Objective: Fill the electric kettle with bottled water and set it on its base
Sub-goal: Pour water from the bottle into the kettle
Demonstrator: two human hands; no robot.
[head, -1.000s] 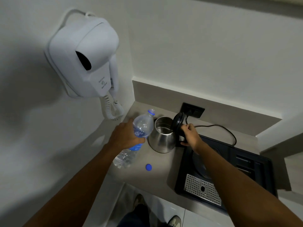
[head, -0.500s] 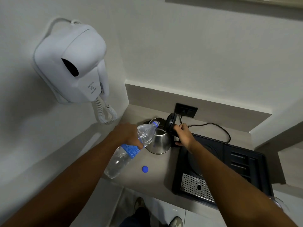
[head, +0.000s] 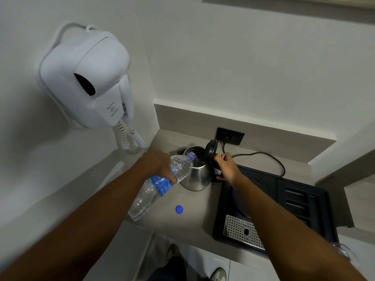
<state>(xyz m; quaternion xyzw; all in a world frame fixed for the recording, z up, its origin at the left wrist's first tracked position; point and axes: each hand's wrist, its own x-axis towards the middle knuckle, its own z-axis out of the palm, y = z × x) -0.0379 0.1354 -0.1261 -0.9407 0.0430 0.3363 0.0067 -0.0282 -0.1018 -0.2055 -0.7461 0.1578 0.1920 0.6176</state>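
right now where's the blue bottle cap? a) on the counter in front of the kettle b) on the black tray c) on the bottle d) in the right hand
a: the blue bottle cap lies loose on the counter, nearer the camera than the steel kettle, clear of the black tray.

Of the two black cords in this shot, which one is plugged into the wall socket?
The thin straight black cord looping behind the tray runs to the socket. The other cord, the white coiled one, hangs from the hair dryer and isn't black.
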